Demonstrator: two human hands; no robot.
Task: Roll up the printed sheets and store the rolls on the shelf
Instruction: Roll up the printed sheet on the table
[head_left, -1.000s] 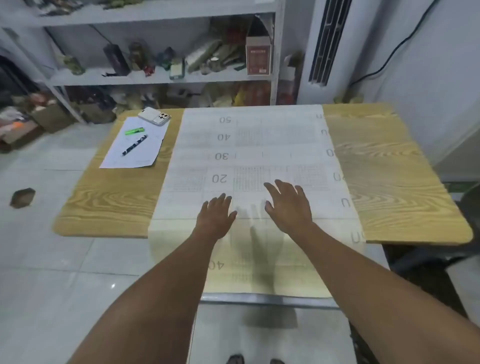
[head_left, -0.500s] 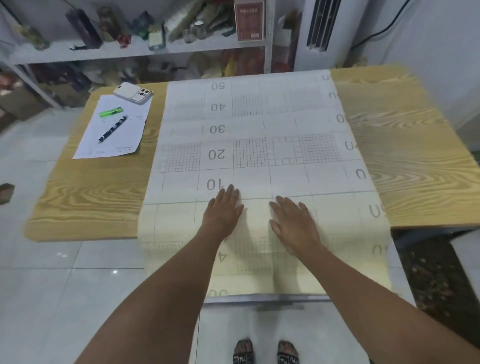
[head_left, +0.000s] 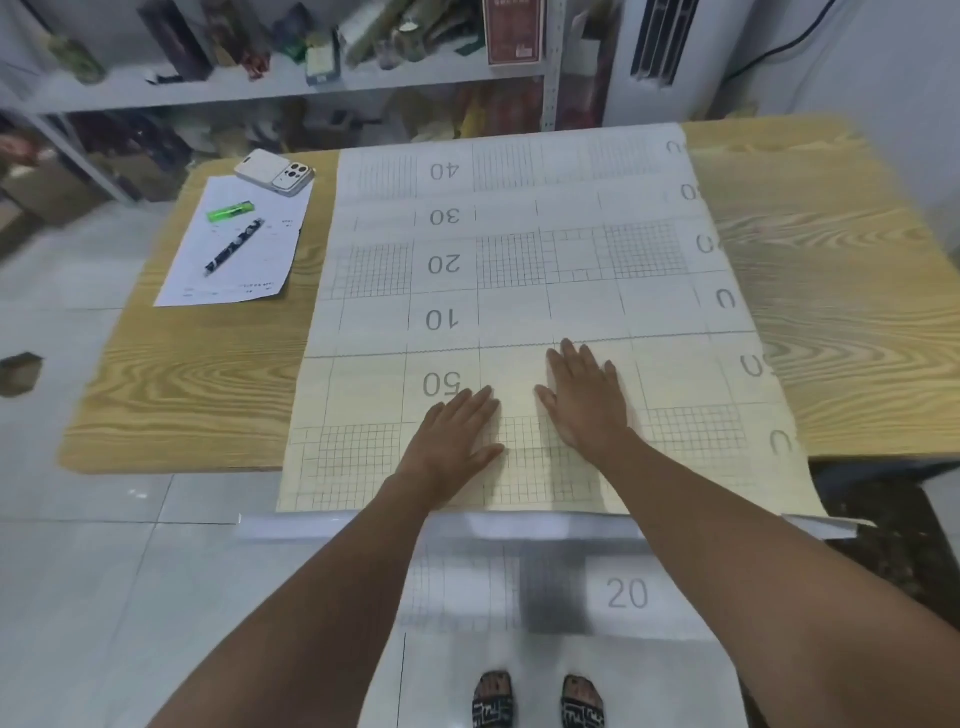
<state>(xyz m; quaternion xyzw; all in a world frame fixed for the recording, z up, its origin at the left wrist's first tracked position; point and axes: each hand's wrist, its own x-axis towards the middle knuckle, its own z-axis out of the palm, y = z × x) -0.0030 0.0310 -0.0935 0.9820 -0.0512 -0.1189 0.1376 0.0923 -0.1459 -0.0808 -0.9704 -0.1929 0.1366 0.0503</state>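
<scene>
Flattening is judged to be the step in hand: the printed sheet (head_left: 519, 291), gridded and numbered, is laid lengthwise across the wooden table (head_left: 182, 389), and its near part is draped over the table's front edge towards the floor, where a printed "20" can be read above two sandalled feet (head_left: 537, 701). The left hand (head_left: 452, 441) is pressed palm-down on the yellowish near section just below the "50", its fingers straight and held close together with the thumb set apart. The right hand (head_left: 587, 400) is laid flat just beside it, a little farther up the sheet, with the fingers straight and slightly fanned. Nothing is gripped or pinched by either hand. No roll is seen to have been started, and whether the yellowish section is a second sheet overlapping the first cannot be told. Off to the left, well apart from the sheet, a phone (head_left: 275, 174), a green lighter (head_left: 231, 210) and a pen (head_left: 234, 247) are left on a small white paper (head_left: 234, 280). Next, one end of the sheet would have to be taken up, curled over tightly and kept square across its full width, for which the hands would probably have to be moved farther apart. The cluttered shelf (head_left: 291, 88) beyond the table is where the roll is to be stored.
</scene>
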